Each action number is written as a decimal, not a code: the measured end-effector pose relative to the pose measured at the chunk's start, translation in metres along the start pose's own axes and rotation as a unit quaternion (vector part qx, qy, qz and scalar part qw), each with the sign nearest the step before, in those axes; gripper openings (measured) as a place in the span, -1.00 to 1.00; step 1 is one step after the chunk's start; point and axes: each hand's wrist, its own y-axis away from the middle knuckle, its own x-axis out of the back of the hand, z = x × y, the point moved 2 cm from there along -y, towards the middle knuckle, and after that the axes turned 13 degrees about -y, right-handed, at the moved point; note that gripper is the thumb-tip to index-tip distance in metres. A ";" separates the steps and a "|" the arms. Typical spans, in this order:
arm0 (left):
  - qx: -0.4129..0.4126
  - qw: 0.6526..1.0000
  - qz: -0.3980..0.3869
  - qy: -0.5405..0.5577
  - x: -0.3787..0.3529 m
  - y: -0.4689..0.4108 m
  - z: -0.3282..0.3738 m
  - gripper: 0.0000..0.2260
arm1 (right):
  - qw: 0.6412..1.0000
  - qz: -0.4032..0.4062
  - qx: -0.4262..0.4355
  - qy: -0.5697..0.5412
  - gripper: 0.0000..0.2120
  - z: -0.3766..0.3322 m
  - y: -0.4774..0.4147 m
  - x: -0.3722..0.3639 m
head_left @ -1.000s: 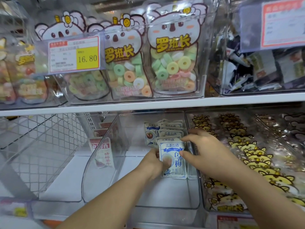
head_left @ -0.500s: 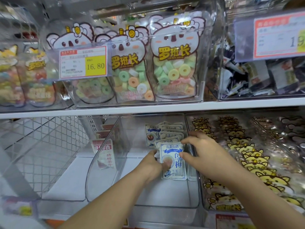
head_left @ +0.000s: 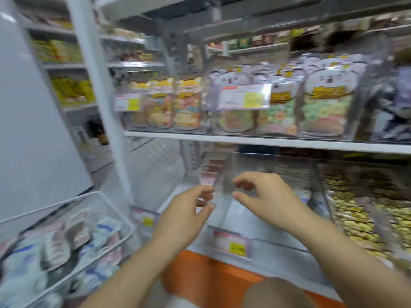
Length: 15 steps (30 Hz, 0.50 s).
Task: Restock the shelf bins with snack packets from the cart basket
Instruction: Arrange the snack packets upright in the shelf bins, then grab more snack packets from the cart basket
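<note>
**Both hands empty at the bin mouth**

Logged left hand (head_left: 184,216) just in front of the clear plastic shelf bin (head_left: 273,240), fingers loosely curled, thumb apart from them, gripping nothing. Logged right hand (head_left: 266,196) beside it, a little higher and over the bin's open front, fingers likewise half-curled with a gap to the thumb, also empty. Saw the two hands near each other, not touching. Could not tell the bin's contents behind the hands; heavy blur there.

Found the white-and-blue snack packets (head_left: 55,247) heaped in the white wire cart basket (head_left: 104,207) at lower left, well apart from both hands, with a few pink-edged packets mixed in.

Spotted a red-and-yellow price tag (head_left: 230,243) on the bin's front lip, below the right wrist. Noted a neighbouring clear bin to the right filled with yellow-printed packets (head_left: 355,216), and a stack of red-and-white packets (head_left: 209,176) left of the bin, further back. Recorded koala-faced bags of pastel ring sweets (head_left: 324,107) standing upright on the white shelf board (head_left: 266,141) above, with a second price label (head_left: 243,96) clipped in front. Marked an orange base panel (head_left: 211,278) under the lower shelf and a white upright post (head_left: 104,107) at left.
</note>
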 end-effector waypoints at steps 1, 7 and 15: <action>0.014 1.000 0.016 -0.016 0.016 0.010 -0.013 -0.72 | 1.000 -0.016 0.016 -0.015 -0.78 -0.014 -0.006 -0.014; 0.107 0.984 0.063 -0.126 0.088 0.058 -0.097 -0.72 | 0.983 -0.135 0.094 -0.082 -0.78 -0.087 -0.040 -0.105; 0.227 0.942 0.032 -0.244 0.120 0.083 -0.168 -0.63 | 0.946 -0.285 0.125 -0.089 -0.76 -0.130 -0.091 -0.217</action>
